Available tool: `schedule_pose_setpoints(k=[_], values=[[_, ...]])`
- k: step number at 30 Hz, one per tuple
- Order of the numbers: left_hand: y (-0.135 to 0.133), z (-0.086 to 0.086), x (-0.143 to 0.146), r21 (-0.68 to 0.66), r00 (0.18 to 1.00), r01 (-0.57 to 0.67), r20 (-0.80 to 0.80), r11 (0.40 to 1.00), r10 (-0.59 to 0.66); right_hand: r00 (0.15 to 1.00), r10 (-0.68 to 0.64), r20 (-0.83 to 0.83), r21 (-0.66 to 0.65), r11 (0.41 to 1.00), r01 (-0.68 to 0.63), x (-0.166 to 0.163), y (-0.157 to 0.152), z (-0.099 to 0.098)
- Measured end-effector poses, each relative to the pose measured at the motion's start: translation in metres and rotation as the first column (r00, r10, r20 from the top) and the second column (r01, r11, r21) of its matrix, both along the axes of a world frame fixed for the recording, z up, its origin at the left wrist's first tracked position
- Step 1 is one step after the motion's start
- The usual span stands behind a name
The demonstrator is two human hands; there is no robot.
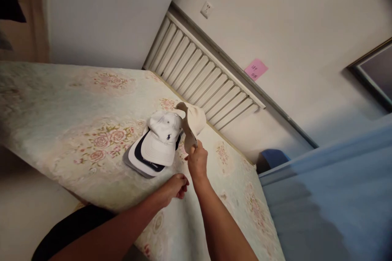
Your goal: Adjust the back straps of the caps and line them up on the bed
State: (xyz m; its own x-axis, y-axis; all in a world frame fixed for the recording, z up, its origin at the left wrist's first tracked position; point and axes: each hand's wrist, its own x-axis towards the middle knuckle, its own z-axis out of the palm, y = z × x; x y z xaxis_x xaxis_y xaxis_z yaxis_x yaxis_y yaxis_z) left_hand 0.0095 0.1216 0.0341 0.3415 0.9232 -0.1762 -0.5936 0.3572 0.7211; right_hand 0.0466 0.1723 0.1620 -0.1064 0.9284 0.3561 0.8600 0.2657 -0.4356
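Observation:
My right hand (197,161) grips a beige baseball cap (196,119) by its brim. The cap is held on its side, its hollow turned left. Just left of it lies a stack of caps, topped by a white cap (163,132) with a small navy emblem. Beneath that one, the brims of a navy cap (143,155), a white one (136,161) and a grey one (127,157) stick out. My left hand (176,188) hovers below the stack, fingers curled in, with nothing visible in them.
The caps lie on a floral-patterned bed surface (104,142). A white radiator (208,77) runs along the wall behind it, with a pink note (256,68) above. Blue fabric (330,195) hangs at the right, and a grey panel (107,16) stands at the upper left.

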Motion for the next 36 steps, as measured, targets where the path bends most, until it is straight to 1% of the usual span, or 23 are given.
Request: schedule_pose_setpoints(k=[3,5,7,10,12,14,16,18,20,22,26,29,32,36], values=[[0.001,0.003,0.001,-0.003,0.996,0.003,-0.094,1.0,-0.004,0.965,-0.058,-0.254,-0.055,0.997,0.046,0.026,-0.015,0.007],[0.0,0.007,-0.002,0.027,0.994,0.012,-0.113,1.0,-0.009,0.925,-0.119,-0.36,-0.113,0.99,0.084,0.046,-0.031,0.01],[-0.001,0.012,-0.005,0.059,0.993,0.019,-0.117,0.998,-0.012,0.899,-0.163,-0.407,-0.166,0.981,0.103,0.067,-0.053,0.011],[-0.001,0.018,-0.009,0.091,0.994,-0.003,-0.105,0.996,0.013,0.88,-0.189,-0.436,-0.242,0.966,0.087,0.097,-0.089,0.008],[0.0,0.02,-0.01,0.088,0.998,-0.032,-0.05,0.996,0.037,0.88,-0.186,-0.436,-0.272,0.96,0.068,0.114,-0.112,0.004],[0.001,0.02,-0.01,0.063,0.998,-0.04,0.059,0.997,0.036,0.878,-0.192,-0.438,-0.29,0.955,0.064,0.126,-0.133,-0.001],[0.002,0.02,-0.01,0.038,0.984,-0.01,0.18,0.999,0.003,0.887,-0.199,-0.418,-0.3,0.951,0.072,0.135,-0.152,-0.008],[0.003,0.021,-0.011,0.019,0.959,0.058,0.275,0.998,-0.061,0.907,-0.201,-0.371,-0.304,0.949,0.086,0.142,-0.167,-0.015],[0.004,0.021,-0.012,-0.002,0.931,0.125,0.345,0.992,-0.116,0.93,-0.195,-0.312,-0.282,0.954,0.105,0.149,-0.18,-0.025],[0.005,0.021,-0.012,-0.024,0.91,0.154,0.394,0.988,-0.133,0.95,-0.166,-0.266,-0.217,0.97,0.109,0.157,-0.189,-0.036],[0.006,0.023,-0.012,-0.041,0.903,0.101,0.423,0.994,-0.075,0.971,-0.05,-0.232,-0.046,0.998,0.041,0.178,-0.2,-0.059],[0.005,0.027,-0.012,-0.059,0.891,0.095,0.451,0.994,-0.058,0.981,0.024,-0.19,0.041,0.999,-0.017,0.196,-0.202,-0.074],[0.005,0.031,-0.012,-0.108,0.876,0.079,0.483,0.991,-0.017,0.983,-0.008,-0.182,0.057,0.998,0.019,0.216,-0.204,-0.09],[0.008,0.029,-0.01,-0.185,0.87,-0.03,0.479,0.982,0.117,0.973,-0.138,-0.186,0.1,0.982,0.158,0.243,-0.207,-0.118]])
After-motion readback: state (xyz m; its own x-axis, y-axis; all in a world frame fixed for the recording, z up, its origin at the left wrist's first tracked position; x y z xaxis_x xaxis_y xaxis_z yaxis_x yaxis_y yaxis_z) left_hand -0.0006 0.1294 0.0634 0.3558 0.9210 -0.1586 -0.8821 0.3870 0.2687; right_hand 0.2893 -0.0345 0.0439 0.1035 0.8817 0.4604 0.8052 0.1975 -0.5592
